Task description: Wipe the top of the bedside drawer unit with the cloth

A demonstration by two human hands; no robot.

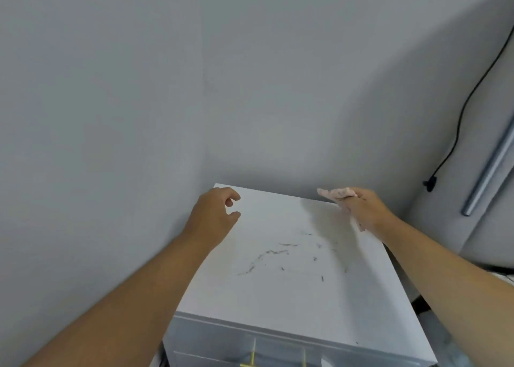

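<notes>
The white bedside drawer unit (pixel 278 297) stands in a room corner, its flat top streaked with dark dust and hair near the middle. A pale pink cloth (pixel 338 195) is bunched in my right hand (pixel 364 209), which hovers at the top's far right edge. At the far left corner of the top, my left hand (pixel 215 216) holds nothing, its fingers loosely curled with thumb and forefinger apart. Both forearms reach in from below.
Grey walls meet just behind the unit. A black cable (pixel 461 116) hangs down the right wall to a plug (pixel 429 184). A metal bar (pixel 489 169) slants on a grey panel at the right. The drawer front (pixel 222 347) shows at the bottom.
</notes>
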